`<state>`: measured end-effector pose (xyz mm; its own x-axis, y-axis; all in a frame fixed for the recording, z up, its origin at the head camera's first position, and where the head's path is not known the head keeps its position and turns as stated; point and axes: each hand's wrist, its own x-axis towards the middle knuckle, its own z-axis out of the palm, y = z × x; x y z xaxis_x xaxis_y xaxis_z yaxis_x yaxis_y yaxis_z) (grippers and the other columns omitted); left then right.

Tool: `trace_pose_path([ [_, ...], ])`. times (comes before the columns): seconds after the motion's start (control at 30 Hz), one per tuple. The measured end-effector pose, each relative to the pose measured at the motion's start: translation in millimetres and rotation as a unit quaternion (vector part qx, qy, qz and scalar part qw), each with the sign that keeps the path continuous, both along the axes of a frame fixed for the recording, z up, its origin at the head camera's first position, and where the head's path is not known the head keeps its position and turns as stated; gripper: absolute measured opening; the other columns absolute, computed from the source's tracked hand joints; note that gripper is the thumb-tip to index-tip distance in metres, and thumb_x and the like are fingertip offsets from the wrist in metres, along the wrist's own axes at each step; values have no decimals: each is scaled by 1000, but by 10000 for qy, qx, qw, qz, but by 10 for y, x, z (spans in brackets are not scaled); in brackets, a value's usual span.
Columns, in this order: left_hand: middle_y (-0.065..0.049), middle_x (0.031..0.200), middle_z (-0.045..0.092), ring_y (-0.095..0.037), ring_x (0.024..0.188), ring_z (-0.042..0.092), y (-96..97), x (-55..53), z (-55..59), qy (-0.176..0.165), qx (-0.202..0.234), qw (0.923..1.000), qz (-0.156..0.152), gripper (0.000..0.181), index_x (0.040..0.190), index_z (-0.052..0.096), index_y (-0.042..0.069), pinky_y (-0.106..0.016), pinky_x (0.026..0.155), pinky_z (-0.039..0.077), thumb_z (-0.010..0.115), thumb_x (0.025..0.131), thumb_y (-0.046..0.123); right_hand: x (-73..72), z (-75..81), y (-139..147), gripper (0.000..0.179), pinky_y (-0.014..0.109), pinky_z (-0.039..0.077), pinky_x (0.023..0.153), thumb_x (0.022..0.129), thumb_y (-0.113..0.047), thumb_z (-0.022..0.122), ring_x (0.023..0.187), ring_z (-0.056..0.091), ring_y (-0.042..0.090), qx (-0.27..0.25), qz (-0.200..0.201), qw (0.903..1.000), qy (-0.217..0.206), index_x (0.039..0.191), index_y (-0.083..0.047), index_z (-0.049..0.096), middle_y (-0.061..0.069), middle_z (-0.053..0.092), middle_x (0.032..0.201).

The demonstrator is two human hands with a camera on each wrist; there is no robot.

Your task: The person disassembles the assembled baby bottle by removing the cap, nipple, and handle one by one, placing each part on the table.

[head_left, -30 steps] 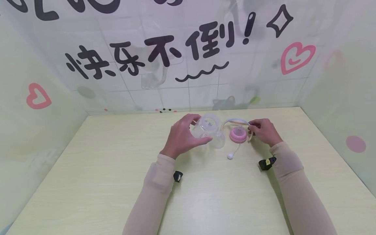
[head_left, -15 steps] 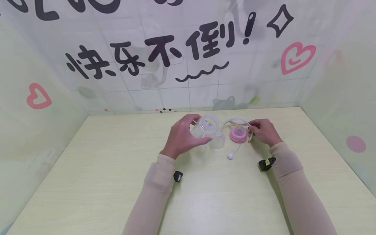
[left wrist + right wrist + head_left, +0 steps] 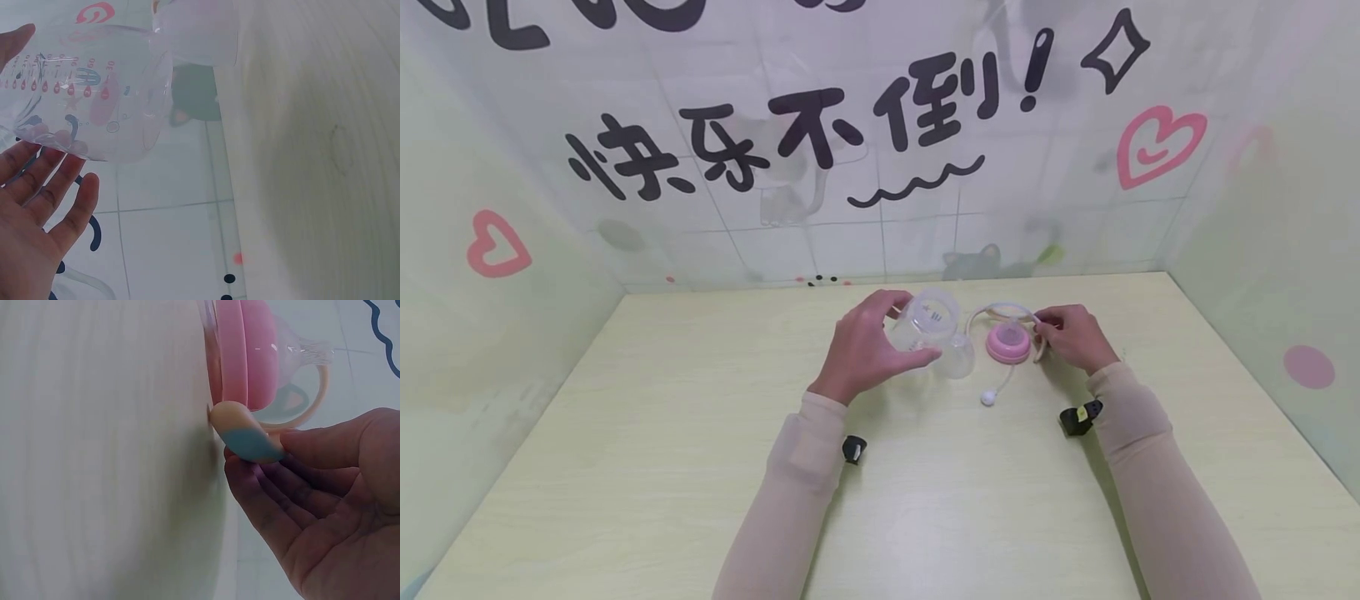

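Note:
My left hand holds a clear baby bottle off the tabletop, tilted, with its fingers and thumb around the sides. Printed volume marks show on the bottle in the left wrist view. A clear cap stands on the table just right of the bottle. Farther right sits a pink bottle collar with its clear teat upward; a thin straw runs from it to a white ball. Between thumb and fingers, my right hand pinches the cream-and-blue bottle handle, beside the collar.
A pale wooden table spreads out below both arms. Behind it rises a white back wall with printed lettering, and pale panels stand at the left and right sides. Black wrist cameras hang under both sleeves.

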<state>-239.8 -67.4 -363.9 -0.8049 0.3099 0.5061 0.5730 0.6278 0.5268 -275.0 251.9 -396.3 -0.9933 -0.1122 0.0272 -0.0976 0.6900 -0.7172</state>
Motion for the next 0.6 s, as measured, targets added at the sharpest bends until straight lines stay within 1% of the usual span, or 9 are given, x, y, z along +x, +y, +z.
trace_pose_path([
  [0.1,1,107,67,-15,97,65,-3,-6,0,-19,13,10000,18,69,119,63,11,-37,76,52,89,66,45,6,26,-2,33,43,50,85,99,-5,52,104,62,40,61,-51,9999,96,125,15,58,29,67,109],
  [0.2,1,107,67,-15,97,65,-6,-14,-8,-69,87,9999,35,69,120,63,11,-37,77,52,89,66,45,32,97,-36,39,54,47,96,100,-8,48,113,59,46,62,-175,9990,416,131,14,53,32,62,121],
  [0.27,1,107,67,-16,96,64,-8,-21,-15,-110,181,9998,36,69,121,64,10,-37,77,52,89,66,44,64,167,-90,43,56,43,101,101,-10,47,120,55,48,-105,-196,9974,685,137,13,48,34,56,130],
  [0.33,0,107,67,-16,96,63,-10,-31,-28,-186,354,9992,-20,69,122,64,9,-38,79,54,89,67,42,101,239,-174,47,55,41,105,102,-12,48,126,50,48,-343,-116,9940,1030,142,10,43,33,49,139],
  [0.43,0,108,67,-15,96,62,-14,-46,-39,-361,713,9966,-196,67,123,64,7,-35,79,56,89,69,38,174,350,-344,51,51,37,109,103,-15,52,133,44,45,-809,190,9863,1424,147,6,38,29,42,148],
  [0.53,1,108,67,-12,98,61,-23,-64,-46,-601,1139,9907,-451,65,124,63,7,-30,76,57,89,70,33,248,428,-531,52,47,37,110,102,-14,55,133,46,42,-1234,604,9759,1695,148,5,38,25,44,148],
  [0.6,2,108,67,-11,99,61,-27,-71,-44,-791,1388,9853,-610,65,125,63,7,-31,75,57,89,71,31,305,459,-650,51,45,39,109,102,-11,55,131,49,40,-1504,921,9695,1704,148,3,39,24,46,147],
])
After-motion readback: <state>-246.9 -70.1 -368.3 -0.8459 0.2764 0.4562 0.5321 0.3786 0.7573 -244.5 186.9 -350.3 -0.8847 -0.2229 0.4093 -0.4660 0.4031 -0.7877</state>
